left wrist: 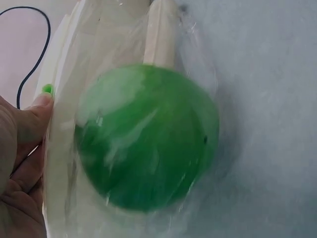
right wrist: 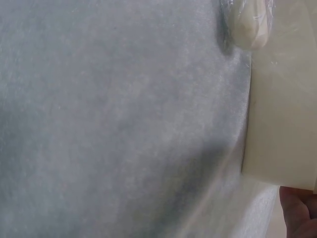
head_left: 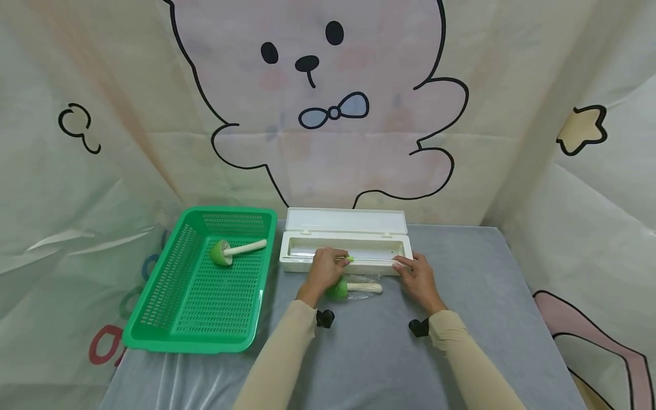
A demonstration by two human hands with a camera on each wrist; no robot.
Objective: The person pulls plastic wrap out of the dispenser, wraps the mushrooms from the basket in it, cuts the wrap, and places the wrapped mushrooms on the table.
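Note:
A white cling-film box (head_left: 294,263) lies open at the back of the grey table, lid tipped back. My left hand (head_left: 327,269) is at its front edge, fingertips pinching the small green slider (head_left: 348,258); my thumb lies beside that slider (left wrist: 47,89). My right hand (head_left: 417,274) presses with its fingers on the right end of the front edge, by the box wall (right wrist: 282,109). Just in front of the box lies a green-capped toy mushroom (head_left: 340,289) with a cream stem, loosely covered in clear film (left wrist: 193,44). Its cap (left wrist: 148,136) fills the left wrist view; the stem end (right wrist: 250,25) shows in the right wrist view.
A green mesh basket (head_left: 189,341) stands to the left of the box with a second green mushroom (head_left: 222,251) lying in it. A grey cloth (head_left: 369,359) covers the table. A printed fabric backdrop (head_left: 328,114) closes the back and sides.

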